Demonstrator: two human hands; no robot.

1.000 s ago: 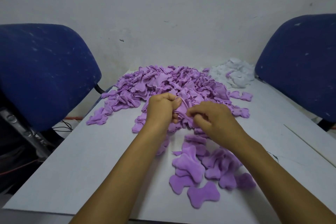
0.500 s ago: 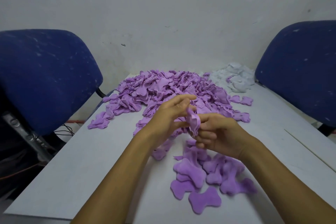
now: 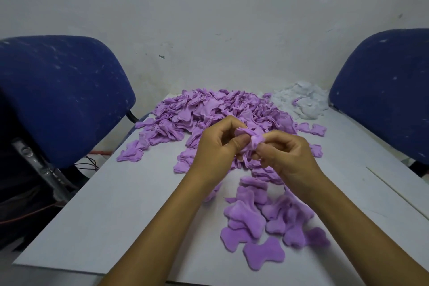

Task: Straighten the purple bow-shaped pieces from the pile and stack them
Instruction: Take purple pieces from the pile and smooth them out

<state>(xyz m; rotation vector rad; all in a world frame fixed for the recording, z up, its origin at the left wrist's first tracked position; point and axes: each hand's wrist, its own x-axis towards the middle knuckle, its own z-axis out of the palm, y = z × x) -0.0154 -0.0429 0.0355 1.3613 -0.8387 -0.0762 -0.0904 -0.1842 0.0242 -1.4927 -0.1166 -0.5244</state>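
A big pile of purple bow-shaped pieces point(image 3: 209, 111) covers the far middle of the white table point(image 3: 111, 220). A crumpled purple piece point(image 3: 251, 139) is held in the air in front of the pile. My left hand point(image 3: 218, 153) pinches it from the left and my right hand point(image 3: 285, 158) pinches it from the right, fingertips almost meeting. Nearer me, below my right forearm, lies a loose heap of flattened purple pieces point(image 3: 262, 223), overlapping one another.
A smaller heap of white pieces point(image 3: 304, 100) sits at the table's far right. Blue chair backs stand on the left point(image 3: 58, 95) and on the right point(image 3: 385, 90). A pale wall rises right behind the table. Cables lie on the floor at the left.
Both hands have lifted one purple piece off the pile's near edge and now work it between the fingertips. The camera has tilted slightly upward.
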